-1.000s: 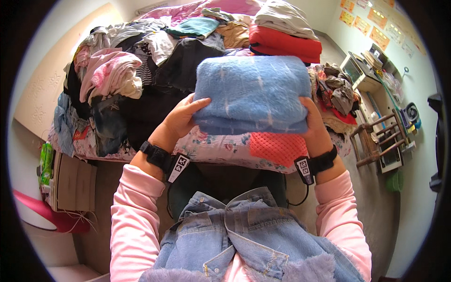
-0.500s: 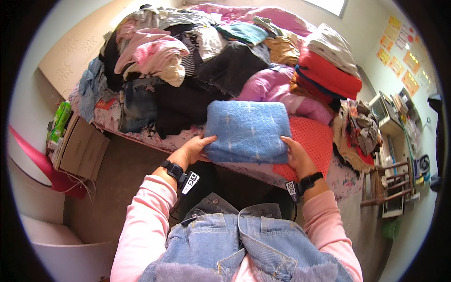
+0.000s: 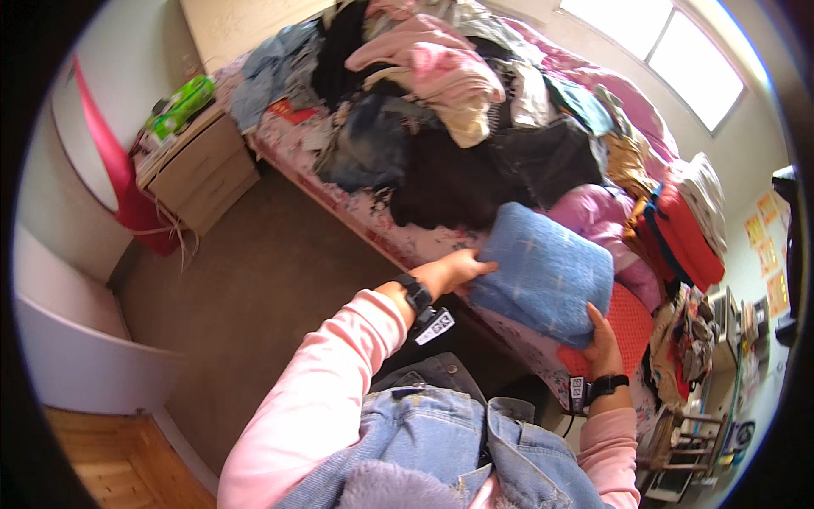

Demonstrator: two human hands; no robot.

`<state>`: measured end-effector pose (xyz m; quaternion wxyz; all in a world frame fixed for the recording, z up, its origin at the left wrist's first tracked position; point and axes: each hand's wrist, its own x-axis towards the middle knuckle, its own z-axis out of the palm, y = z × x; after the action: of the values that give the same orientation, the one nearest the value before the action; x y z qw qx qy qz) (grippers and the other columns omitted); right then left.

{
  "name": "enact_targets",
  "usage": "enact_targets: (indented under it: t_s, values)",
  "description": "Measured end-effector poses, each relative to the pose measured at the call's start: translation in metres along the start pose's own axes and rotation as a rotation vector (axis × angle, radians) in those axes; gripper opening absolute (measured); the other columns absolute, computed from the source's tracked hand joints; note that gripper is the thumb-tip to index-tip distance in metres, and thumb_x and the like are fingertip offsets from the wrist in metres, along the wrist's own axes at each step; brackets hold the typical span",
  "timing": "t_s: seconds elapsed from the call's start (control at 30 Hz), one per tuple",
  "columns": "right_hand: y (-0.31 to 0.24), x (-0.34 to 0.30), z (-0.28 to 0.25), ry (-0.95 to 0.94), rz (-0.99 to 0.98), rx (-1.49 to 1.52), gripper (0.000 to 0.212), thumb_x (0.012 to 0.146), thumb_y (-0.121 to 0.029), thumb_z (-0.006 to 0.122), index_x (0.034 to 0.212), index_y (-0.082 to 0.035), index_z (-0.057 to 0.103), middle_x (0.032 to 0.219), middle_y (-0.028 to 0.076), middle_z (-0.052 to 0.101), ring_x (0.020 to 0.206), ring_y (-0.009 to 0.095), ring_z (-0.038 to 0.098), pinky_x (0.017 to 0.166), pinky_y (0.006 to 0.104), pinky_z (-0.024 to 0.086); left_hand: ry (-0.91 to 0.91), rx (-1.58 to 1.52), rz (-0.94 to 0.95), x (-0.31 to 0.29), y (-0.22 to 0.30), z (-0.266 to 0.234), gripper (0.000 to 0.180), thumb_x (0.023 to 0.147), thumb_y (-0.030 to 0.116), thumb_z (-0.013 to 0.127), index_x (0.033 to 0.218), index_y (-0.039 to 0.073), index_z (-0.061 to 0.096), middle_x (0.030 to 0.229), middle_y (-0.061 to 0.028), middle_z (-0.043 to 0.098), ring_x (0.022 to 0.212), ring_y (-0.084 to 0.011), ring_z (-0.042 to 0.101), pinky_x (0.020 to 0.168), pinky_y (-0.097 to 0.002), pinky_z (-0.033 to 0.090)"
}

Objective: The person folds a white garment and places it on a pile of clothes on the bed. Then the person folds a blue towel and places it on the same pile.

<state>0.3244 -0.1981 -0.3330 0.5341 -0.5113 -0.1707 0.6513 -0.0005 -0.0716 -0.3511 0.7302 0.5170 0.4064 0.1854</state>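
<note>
A folded blue fleecy cloth with pale cross marks is held between my two hands, over the near edge of the bed. My left hand grips its left side, thumb on top and the other fingers mostly hidden beneath. At its lower right corner my right hand has hold of it, fingers partly hidden. Partly under the cloth, an orange-red textured seat pad or cloth lies on the floral bed cover. Right behind the blue cloth is a bunched pink-purple garment.
A big heap of loose clothes covers the bed. Folded red and white textiles are stacked at its right. More clothes sit beside a wooden chair. A drawer cabinet with a green package stands at the left.
The view has turned left, so the bed appears slanted and shifted right. The blue cloth, still in both hands, has tilted, its right side now lower.
</note>
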Motion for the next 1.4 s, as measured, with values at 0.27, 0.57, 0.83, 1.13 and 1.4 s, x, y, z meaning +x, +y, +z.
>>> enact_targets:
  t_s: [0.27, 0.57, 0.83, 1.13, 1.4]
  values:
    - [-0.01, -0.017, 0.023, 0.033, 0.003, 0.058, 0.052, 0.079, -0.024, 0.065, 0.122, 0.0, 0.048, 0.11, 0.015, 0.06, 0.095, 0.031, 0.061, 0.085, 0.0476, 0.049, -0.02, -0.209, -0.033, -0.015, 0.001, -0.003, 0.056, 0.086, 0.036, 0.06, 0.128, 0.002, 0.044, 0.121, -0.0168, 0.052, 0.106, -0.0328, 0.053, 0.089, -0.0486, 0.044]
    - [-0.018, -0.073, 0.074, -0.064, -0.115, 0.139, 0.054, 0.077, -0.021, 0.065, 0.123, 0.001, 0.046, 0.108, 0.017, 0.06, 0.093, 0.031, 0.061, 0.083, 0.0475, 0.051, -0.369, -0.685, -0.128, -0.048, 0.017, -0.021, 0.059, 0.083, 0.037, 0.064, 0.129, 0.008, 0.041, 0.119, -0.0142, 0.053, 0.107, -0.0275, 0.054, 0.086, -0.0481, 0.048]
    - [-0.027, -0.092, 0.1, -0.112, -0.164, 0.065, 0.051, 0.073, -0.012, 0.063, 0.12, 0.003, 0.048, 0.112, 0.017, 0.059, 0.099, 0.032, 0.06, 0.087, 0.0471, 0.049, -0.488, -0.633, 0.111, -0.068, 0.042, -0.037, 0.05, 0.086, 0.023, 0.061, 0.126, -0.001, 0.044, 0.117, -0.0139, 0.055, 0.105, -0.0256, 0.056, 0.089, -0.0403, 0.047]
    - [-0.03, -0.08, 0.086, -0.202, -0.23, -0.019, 0.061, 0.064, -0.005, 0.061, 0.123, 0.002, 0.048, 0.116, 0.016, 0.058, 0.103, 0.031, 0.058, 0.092, 0.0426, 0.045, -0.371, -0.517, 0.216, -0.054, 0.036, -0.025, 0.054, 0.076, 0.004, 0.064, 0.126, 0.0, 0.044, 0.114, -0.0102, 0.056, 0.103, -0.0223, 0.054, 0.09, -0.0353, 0.044]
    - [-0.008, -0.026, 0.033, -0.091, -0.045, 0.123, 0.058, 0.073, -0.017, 0.066, 0.125, 0.001, 0.046, 0.115, 0.016, 0.058, 0.105, 0.03, 0.057, 0.093, 0.0428, 0.045, -0.357, -0.372, 0.134, 0.011, 0.047, -0.018, 0.053, 0.076, 0.01, 0.063, 0.125, 0.001, 0.045, 0.114, -0.01, 0.055, 0.1, -0.0218, 0.054, 0.087, -0.0354, 0.046]
